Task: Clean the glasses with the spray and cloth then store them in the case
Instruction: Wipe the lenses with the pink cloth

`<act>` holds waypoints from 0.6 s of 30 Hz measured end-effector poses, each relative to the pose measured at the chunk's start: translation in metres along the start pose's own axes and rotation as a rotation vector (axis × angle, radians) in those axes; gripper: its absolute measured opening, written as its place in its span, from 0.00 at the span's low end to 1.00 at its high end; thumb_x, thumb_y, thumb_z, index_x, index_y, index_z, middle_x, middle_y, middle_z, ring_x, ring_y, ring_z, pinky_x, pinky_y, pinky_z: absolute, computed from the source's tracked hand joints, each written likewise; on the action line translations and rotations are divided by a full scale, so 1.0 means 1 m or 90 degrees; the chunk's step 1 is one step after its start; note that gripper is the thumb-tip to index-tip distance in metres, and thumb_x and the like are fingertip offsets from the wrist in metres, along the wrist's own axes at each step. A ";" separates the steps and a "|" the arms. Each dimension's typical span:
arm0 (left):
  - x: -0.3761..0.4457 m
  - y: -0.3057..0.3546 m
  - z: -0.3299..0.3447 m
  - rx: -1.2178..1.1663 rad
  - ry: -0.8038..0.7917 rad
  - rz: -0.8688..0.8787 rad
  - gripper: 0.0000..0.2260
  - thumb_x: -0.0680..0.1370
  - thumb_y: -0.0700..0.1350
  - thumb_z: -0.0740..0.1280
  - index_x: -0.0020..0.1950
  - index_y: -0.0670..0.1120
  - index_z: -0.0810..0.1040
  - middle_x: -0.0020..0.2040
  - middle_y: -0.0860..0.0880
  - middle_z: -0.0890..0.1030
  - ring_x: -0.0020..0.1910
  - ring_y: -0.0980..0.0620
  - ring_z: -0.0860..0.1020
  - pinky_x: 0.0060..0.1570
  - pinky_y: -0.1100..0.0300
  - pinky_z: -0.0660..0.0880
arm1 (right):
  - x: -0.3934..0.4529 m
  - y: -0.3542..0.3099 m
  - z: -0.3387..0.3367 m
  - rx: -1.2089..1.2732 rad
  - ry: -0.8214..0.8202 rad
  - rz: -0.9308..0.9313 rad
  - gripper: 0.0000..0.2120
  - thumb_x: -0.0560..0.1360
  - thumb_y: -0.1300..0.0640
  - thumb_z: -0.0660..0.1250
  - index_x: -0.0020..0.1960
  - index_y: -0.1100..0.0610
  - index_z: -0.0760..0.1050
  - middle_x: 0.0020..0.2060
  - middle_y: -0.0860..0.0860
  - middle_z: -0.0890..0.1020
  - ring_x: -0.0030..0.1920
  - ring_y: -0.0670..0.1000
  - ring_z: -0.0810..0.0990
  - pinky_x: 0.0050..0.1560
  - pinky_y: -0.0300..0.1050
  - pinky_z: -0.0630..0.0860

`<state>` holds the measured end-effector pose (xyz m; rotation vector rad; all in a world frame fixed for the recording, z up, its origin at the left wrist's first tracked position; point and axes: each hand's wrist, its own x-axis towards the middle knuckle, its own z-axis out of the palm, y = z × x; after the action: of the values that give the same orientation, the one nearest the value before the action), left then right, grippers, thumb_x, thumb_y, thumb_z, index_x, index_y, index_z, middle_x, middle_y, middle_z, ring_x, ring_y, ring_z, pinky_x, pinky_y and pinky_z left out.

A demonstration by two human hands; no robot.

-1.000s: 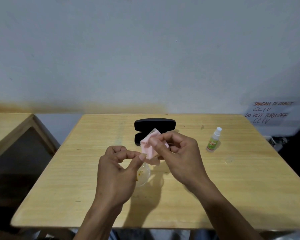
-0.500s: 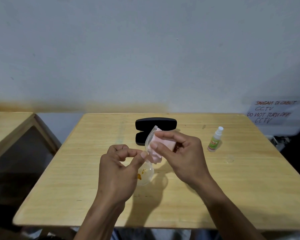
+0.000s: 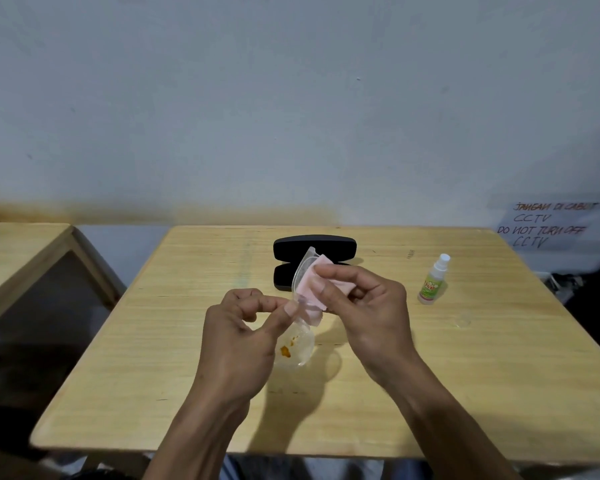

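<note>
Clear-framed glasses (image 3: 300, 344) hang on end above the table's middle, one lens up, one down; the lower lens carries orange smears. My left hand (image 3: 243, 337) pinches them near the bridge between thumb and forefinger. My right hand (image 3: 364, 313) pinches a pink cloth (image 3: 314, 289) around the upper lens. The black case (image 3: 314, 261) lies open behind the hands, partly hidden by the cloth. A small white spray bottle (image 3: 433, 280) with a green label stands at the right.
The wooden table (image 3: 465, 393) ends close to me along its front edge. A second wooden table (image 3: 21, 258) stands at the left across a gap. A paper notice (image 3: 548, 225) hangs on the wall at the right.
The glasses have turned so the upper lens edge shows above the cloth. My right hand has shifted the cloth on that lens. My left hand has stayed put.
</note>
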<state>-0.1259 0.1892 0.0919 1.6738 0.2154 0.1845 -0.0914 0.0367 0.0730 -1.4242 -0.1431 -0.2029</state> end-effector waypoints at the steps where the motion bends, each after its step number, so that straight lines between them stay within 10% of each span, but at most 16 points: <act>1: 0.000 0.002 -0.001 0.010 -0.021 0.006 0.03 0.70 0.49 0.76 0.39 0.51 0.88 0.47 0.54 0.73 0.49 0.54 0.72 0.47 0.59 0.69 | 0.002 -0.002 -0.001 0.012 -0.002 0.006 0.06 0.71 0.61 0.76 0.48 0.55 0.86 0.43 0.49 0.89 0.45 0.48 0.87 0.48 0.44 0.82; 8: 0.005 0.006 0.002 0.062 0.003 0.039 0.03 0.71 0.44 0.76 0.39 0.46 0.86 0.46 0.54 0.72 0.39 0.69 0.71 0.41 0.68 0.65 | 0.005 -0.007 0.002 0.069 -0.007 0.045 0.08 0.69 0.64 0.78 0.47 0.56 0.86 0.42 0.53 0.89 0.44 0.49 0.87 0.49 0.43 0.82; 18: 0.003 0.004 0.009 0.078 0.035 0.083 0.05 0.70 0.46 0.76 0.38 0.45 0.85 0.45 0.54 0.69 0.32 0.63 0.69 0.33 0.68 0.68 | 0.010 -0.016 0.009 0.126 0.008 0.069 0.11 0.60 0.57 0.80 0.41 0.56 0.85 0.40 0.58 0.87 0.43 0.56 0.85 0.52 0.56 0.82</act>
<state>-0.1201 0.1809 0.0950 1.8066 0.1621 0.3216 -0.0848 0.0435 0.0916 -1.2298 -0.0732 -0.1050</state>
